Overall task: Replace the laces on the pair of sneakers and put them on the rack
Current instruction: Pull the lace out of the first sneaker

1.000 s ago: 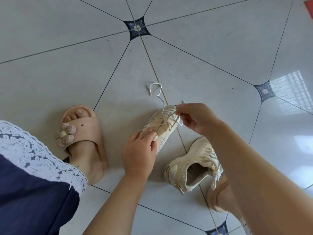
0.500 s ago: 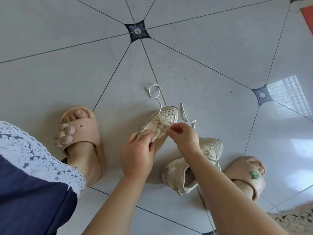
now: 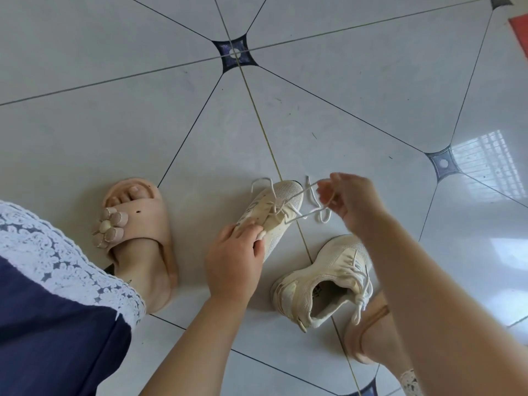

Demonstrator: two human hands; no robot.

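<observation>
Lacing step in hand, by my reading: one cream mesh sneaker (image 3: 275, 212) is held tilted above the tiled floor (image 3: 343, 95) at centre frame, toe toward the top of the frame. Left hand (image 3: 233, 261) grips it at the heel end, fingers curled over the collar. Right hand (image 3: 353, 201), right of centre, pinches a white lace (image 3: 300, 216) between thumb and fingertips, out to the right of the shoe. The strand runs from the eyelets near the toe up to the pinch, and a slack loop hangs below the hand. Another loose end curls over the toe, at the shoe's upper left. Whether this lace is going in or coming out, I cannot tell.

Second sneaker (image 3: 320, 284) lies on the floor, lower right of centre, near the held one but not touching it. It is laced, with a knot at the top.

Next move, as I judge it: bring the lace tip to the next eyelet and feed it through. That calls for a fine pinch close to the tip, the left hand steadying the shoe, and both ends kept about even.

Containers: none proper in view. The floor sneaker's mouth faces the camera and holds only its insole, which bears a dark print. No rack shows in frame.

Also noted: a pink slide sandal (image 3: 143, 224) with a flower ornament, worn on the foot at left.
</observation>
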